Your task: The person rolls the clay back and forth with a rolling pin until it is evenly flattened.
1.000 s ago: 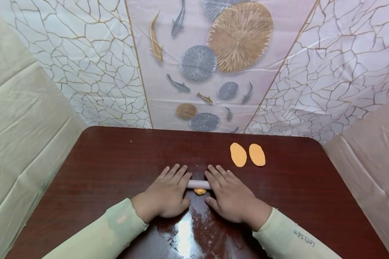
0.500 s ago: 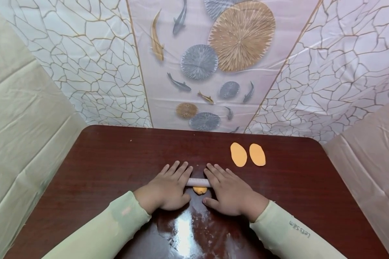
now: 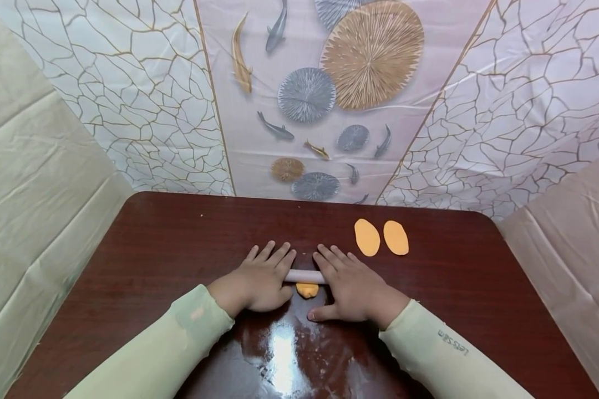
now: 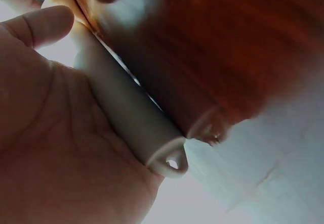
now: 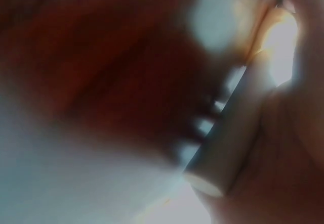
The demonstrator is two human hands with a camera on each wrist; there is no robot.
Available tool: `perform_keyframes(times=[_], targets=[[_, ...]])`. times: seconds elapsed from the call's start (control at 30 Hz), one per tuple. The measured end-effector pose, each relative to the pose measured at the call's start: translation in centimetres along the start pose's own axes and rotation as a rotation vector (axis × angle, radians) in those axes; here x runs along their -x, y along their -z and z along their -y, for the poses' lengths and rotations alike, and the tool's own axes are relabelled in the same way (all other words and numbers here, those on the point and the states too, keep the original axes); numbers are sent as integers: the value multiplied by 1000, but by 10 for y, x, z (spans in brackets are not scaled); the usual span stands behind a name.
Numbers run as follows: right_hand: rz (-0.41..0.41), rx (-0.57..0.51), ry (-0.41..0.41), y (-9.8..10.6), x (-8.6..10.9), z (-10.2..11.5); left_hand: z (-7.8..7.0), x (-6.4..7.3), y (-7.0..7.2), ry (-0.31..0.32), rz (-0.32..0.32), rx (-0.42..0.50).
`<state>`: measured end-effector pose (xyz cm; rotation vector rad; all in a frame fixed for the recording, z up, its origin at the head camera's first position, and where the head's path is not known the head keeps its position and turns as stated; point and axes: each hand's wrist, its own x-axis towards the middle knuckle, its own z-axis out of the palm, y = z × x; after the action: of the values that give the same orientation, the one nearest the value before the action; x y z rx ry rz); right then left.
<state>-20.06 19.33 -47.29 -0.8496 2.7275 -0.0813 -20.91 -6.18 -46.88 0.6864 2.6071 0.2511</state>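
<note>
A pale rolling pin [image 3: 304, 276] lies across a lump of orange dough [image 3: 306, 290], which shows at its near side. My left hand [image 3: 260, 279] rests flat on the pin's left part, fingers straight and spread. On the right part lies my right hand [image 3: 351, 285], likewise straight-fingered, its thumb out to the side. In the left wrist view the rolling pin [image 4: 131, 102] runs under the palm and ends in a small loop with a hole. The right wrist view shows the plain other end of the rolling pin [image 5: 228, 133] below the palm. Both palms hide most of the pin from above.
Two flat orange dough ovals [image 3: 367, 238] lie side by side towards the back right of the dark red-brown table [image 3: 179, 238]. Whitish smears and a bright reflection mark the tabletop nearest me. Patterned sheeting [image 3: 299, 138] stands behind the table.
Both hands have moved a little away from me, and the rolling pin has rolled forward with them. More of the orange dough shows on its near side. The two ovals stay put.
</note>
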Motion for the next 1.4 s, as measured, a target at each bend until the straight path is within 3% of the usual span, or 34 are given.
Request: perform_keyframes(times=[0.57, 0.9, 1.17, 1.4], targets=[[44, -62, 2, 6, -16, -15, 9, -17, 6, 14, -12, -3], [32, -72, 9, 6, -19, -18, 8, -18, 9, 31, -5, -7], [9, -19, 18, 0, -10, -12, 4, -11, 3, 9, -10, -28], [-12, -7, 24, -4, 8, 2, -2, 3, -4, -10, 7, -23]])
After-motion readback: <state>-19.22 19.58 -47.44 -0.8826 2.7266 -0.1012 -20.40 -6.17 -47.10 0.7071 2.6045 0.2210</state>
